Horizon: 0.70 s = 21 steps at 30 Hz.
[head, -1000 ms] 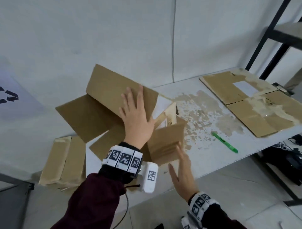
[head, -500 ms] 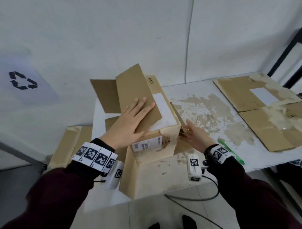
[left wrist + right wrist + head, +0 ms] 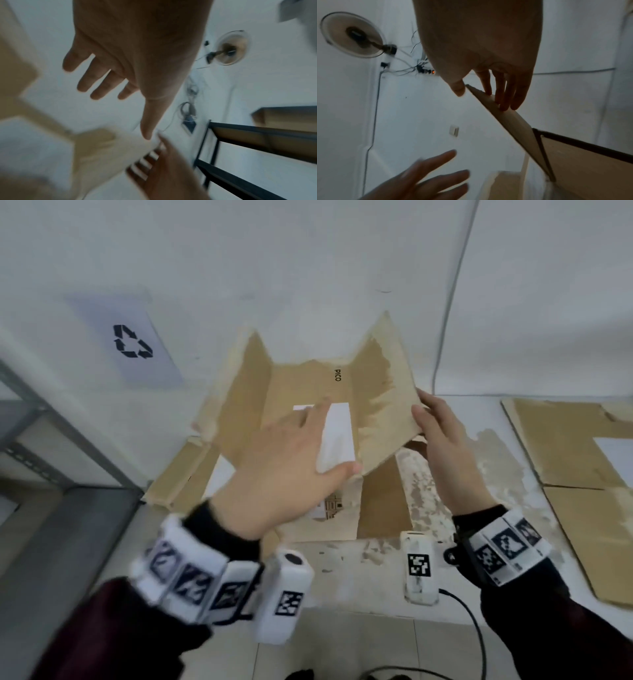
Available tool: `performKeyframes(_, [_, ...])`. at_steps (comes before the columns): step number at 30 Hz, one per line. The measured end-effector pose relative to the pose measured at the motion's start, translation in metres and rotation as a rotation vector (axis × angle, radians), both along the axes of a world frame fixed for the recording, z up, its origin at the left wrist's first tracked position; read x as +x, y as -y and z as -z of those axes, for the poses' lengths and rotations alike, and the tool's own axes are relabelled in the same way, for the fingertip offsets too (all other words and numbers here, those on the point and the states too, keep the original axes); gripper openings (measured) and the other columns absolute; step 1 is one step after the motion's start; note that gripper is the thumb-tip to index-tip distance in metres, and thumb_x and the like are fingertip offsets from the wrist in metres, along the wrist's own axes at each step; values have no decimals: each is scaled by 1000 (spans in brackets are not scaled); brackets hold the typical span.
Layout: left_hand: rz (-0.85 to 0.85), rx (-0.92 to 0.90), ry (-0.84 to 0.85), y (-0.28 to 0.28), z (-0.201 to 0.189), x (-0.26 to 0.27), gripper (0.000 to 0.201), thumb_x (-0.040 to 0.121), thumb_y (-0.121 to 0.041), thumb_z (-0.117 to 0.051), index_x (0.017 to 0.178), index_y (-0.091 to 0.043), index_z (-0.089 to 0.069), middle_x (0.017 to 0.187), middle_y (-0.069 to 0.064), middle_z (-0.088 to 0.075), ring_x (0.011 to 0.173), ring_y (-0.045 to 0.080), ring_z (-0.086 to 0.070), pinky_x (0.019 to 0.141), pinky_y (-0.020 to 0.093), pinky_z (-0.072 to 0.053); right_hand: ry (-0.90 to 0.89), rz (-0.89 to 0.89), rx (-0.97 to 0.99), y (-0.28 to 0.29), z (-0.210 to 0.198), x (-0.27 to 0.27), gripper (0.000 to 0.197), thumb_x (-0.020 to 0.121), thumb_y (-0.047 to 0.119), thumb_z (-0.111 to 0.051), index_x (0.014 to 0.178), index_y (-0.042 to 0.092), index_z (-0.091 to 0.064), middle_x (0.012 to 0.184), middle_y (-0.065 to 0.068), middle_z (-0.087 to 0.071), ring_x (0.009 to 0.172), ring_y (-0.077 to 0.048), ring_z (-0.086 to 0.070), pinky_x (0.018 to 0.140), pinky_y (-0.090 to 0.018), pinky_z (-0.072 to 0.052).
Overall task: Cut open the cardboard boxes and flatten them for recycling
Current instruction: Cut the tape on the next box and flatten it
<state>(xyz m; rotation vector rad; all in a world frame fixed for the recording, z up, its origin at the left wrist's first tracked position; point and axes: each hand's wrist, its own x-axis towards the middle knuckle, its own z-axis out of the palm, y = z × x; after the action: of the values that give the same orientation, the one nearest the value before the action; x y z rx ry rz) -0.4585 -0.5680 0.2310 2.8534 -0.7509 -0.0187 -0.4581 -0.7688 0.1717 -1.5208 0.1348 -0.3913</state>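
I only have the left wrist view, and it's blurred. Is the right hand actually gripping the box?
Observer: Yes. In the right wrist view the right hand pinches a flap edge between thumb and fingers.
Operator: Is the box flat yet?
Observer: No. The head view shows the box with both side flaps tilted up.
Operator: Any finished ones?
Observer: Flattened cardboard lies on the right side of the table.
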Motion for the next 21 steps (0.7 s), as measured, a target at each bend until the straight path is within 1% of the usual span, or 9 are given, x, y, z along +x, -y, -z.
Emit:
performKeyframes(3, [-153,-64,-64,31,50,11,106,75,-85,-34,153,-19,-4,141,7,-47,125,27,-45,103,47,-35,61,-115,-117,-10,-7,2,45,98,41,-29,130,20,-53,123,4,-61,110,-5,-59,90,-21,-49])
performKeyframes(5, [-264,-214,-15,40,83,18,95,81,-80,-28,147,-12,-28,116,9,-62,106,27,-54,89,43,-43,60,-209,-244,-15,-6,7,47,98,42,-26,128,20,-55,124,7,-59,113,-3,-55,95,-19,-44])
performKeyframes(7, [-284,-456,125,46,104,16,60,92,-57,-33,110,-6,-57,86,7,-62,83,25,-52,72,38,-41,33,-315,-355,-19,0,15,40,101,36,-28,122,20,-58,122,7,-58,115,-2,-52,98,-17,-40])
performKeyframes(9, [-268,-594,250,48,114,13,39,94,-38,-36,69,-12,-49,63,-2,-45,71,18,-40,62,36,-34,-16,-315,-335,-16,18,32,28,101,21,-34,111,19,-60,115,4,-61,112,-7,-55,99,-24,-43])
performKeyframes(11, [-271,-663,232,44,118,13,36,95,-27,-40,60,-17,-42,61,-10,-37,71,15,-37,61,29,-25,-137,-244,-292,-7,43,54,26,95,8,-36,110,17,-57,112,2,-61,109,-14,-57,95,-30,-47])
performKeyframes(14, [-216,-648,189,35,125,17,37,96,-31,-35,65,-16,-48,69,-7,-47,79,11,-37,69,24,-26,-318,-396,-320,6,75,74,41,95,4,-33,133,12,-44,130,-1,-52,108,-13,-52,81,-18,-46])
performKeyframes(16, [-158,-643,190,32,130,19,40,96,-35,-30,79,-11,-58,82,-5,-50,84,7,-34,75,23,-28,-355,-523,-338,11,89,78,47,93,2,-37,140,10,-37,136,-3,-48,119,-16,-48,94,-23,-43])
performKeyframes(19, [-126,-630,85,30,132,27,48,98,-38,-26,99,-7,-62,95,-3,-51,95,13,-40,86,28,-34,-295,-411,-415,34,105,76,38,92,8,-50,130,9,-46,129,-7,-54,120,-21,-52,105,-41,-42])
performKeyframes(21, [-125,-615,44,28,130,35,46,100,-36,-27,105,-8,-62,98,-2,-51,99,20,-44,88,32,-37,-256,-356,-464,58,109,64,20,93,15,-54,112,14,-55,112,-2,-60,106,-17,-57,98,-32,-47])
